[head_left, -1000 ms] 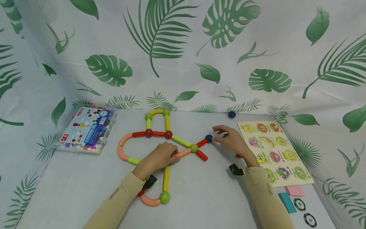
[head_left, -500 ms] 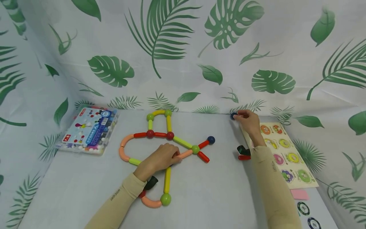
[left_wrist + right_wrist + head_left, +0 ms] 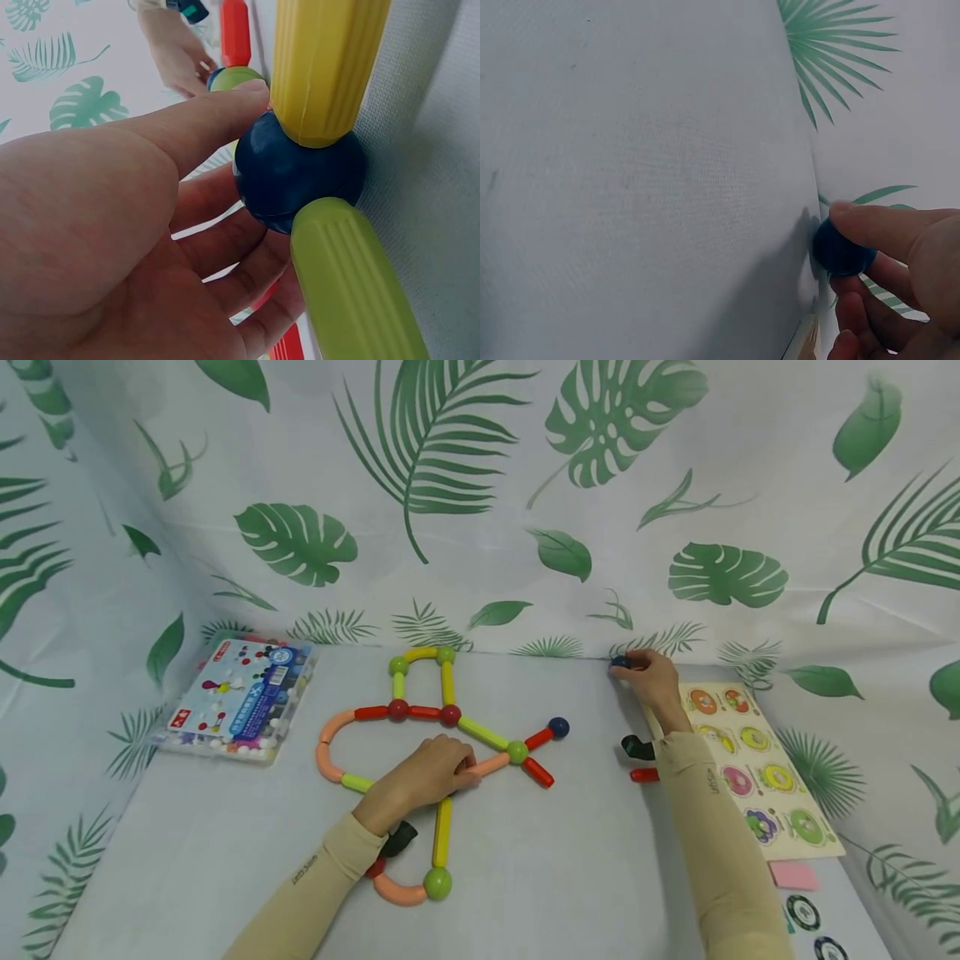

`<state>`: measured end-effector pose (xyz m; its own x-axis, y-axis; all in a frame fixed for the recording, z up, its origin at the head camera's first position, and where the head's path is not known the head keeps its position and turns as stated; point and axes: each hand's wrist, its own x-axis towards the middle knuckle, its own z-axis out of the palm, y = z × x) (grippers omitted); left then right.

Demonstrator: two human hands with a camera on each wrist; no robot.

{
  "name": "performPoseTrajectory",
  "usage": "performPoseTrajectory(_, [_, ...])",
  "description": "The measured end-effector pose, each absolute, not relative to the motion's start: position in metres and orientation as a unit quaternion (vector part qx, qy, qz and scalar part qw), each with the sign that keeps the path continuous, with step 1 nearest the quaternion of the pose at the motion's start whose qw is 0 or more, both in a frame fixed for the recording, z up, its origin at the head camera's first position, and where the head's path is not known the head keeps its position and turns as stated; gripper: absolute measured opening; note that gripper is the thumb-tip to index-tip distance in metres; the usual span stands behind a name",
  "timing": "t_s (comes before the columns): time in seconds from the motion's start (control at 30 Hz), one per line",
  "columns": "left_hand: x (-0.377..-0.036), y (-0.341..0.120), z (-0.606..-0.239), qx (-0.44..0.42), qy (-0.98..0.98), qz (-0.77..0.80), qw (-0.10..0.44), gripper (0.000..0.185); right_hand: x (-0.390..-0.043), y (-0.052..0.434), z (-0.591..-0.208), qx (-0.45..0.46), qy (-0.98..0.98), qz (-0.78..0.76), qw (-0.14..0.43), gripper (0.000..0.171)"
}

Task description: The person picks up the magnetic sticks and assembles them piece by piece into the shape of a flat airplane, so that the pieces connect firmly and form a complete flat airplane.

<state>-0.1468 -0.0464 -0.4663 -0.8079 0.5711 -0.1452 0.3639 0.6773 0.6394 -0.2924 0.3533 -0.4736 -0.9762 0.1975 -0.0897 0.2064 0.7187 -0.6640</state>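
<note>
A flat figure of magnetic rods and balls lies on the table. My left hand is at its middle, with thumb and fingers around a dark blue ball that joins a yellow rod and a lime green rod. A salmon rod runs from beside the thumb to a green ball. Two red rods branch from that ball, the upper one tipped with another dark blue ball. At the table's back edge, my right hand pinches a loose blue ball between thumb and fingers.
A clear box of parts with a printed cover sits at the back left. Under the right forearm lies a picture board. A loose red rod is beside it. A pink block and round chips are at the right edge.
My right hand has left the blue ball on the figure's red rod, moved back and right, and taken hold of the loose blue ball. The left hand stays in place.
</note>
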Motion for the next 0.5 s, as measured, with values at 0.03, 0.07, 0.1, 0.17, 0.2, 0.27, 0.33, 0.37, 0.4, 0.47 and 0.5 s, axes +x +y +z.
performPoseTrajectory(0.03, [-0.146, -0.046, -0.466, 0.26, 0.9, 0.306, 0.17, 0.018, -0.291, 0.354, -0.474, 0.107, 0.928, -0.356, 0.003, 0.057])
performPoseTrajectory(0.07, [-0.146, -0.046, -0.466, 0.259, 0.9, 0.306, 0.173, 0.018, -0.289, 0.355, -0.473, 0.105, 0.93, -0.354, -0.001, 0.057])
performPoseTrajectory(0.1, [-0.146, -0.046, -0.466, 0.256, 0.9, 0.307, 0.176, 0.018, -0.286, 0.355, -0.472, 0.1, 0.931, -0.351, -0.008, 0.056])
performPoseTrajectory(0.17, [-0.145, -0.045, -0.465, 0.249, 0.899, 0.312, 0.181, 0.017, -0.277, 0.353, -0.467, 0.086, 0.935, -0.345, -0.022, 0.056])
performPoseTrajectory(0.2, [-0.145, -0.045, -0.465, 0.247, 0.898, 0.315, 0.184, 0.017, -0.271, 0.351, -0.463, 0.076, 0.936, -0.342, -0.029, 0.056])
performPoseTrajectory(0.27, [-0.146, -0.045, -0.464, 0.244, 0.897, 0.319, 0.187, 0.017, -0.255, 0.347, -0.456, 0.054, 0.937, -0.342, -0.04, 0.056])
performPoseTrajectory(0.33, [-0.146, -0.045, -0.464, 0.248, 0.897, 0.317, 0.184, 0.016, -0.237, 0.341, -0.45, 0.032, 0.938, -0.343, -0.045, 0.056])
performPoseTrajectory(0.37, [-0.146, -0.045, -0.464, 0.252, 0.897, 0.314, 0.181, 0.016, -0.227, 0.339, -0.449, 0.023, 0.937, -0.344, -0.045, 0.055])
performPoseTrajectory(0.4, [-0.147, -0.044, -0.464, 0.256, 0.898, 0.31, 0.176, 0.016, -0.217, 0.336, -0.448, 0.014, 0.937, -0.345, -0.044, 0.054])
performPoseTrajectory(0.47, [-0.147, -0.043, -0.463, 0.259, 0.9, 0.308, 0.168, 0.016, -0.198, 0.33, -0.449, 0.003, 0.937, -0.345, -0.043, 0.051])
performPoseTrajectory(0.5, [-0.147, -0.043, -0.462, 0.259, 0.901, 0.307, 0.163, 0.015, -0.189, 0.327, -0.451, -0.002, 0.938, -0.343, -0.041, 0.05])
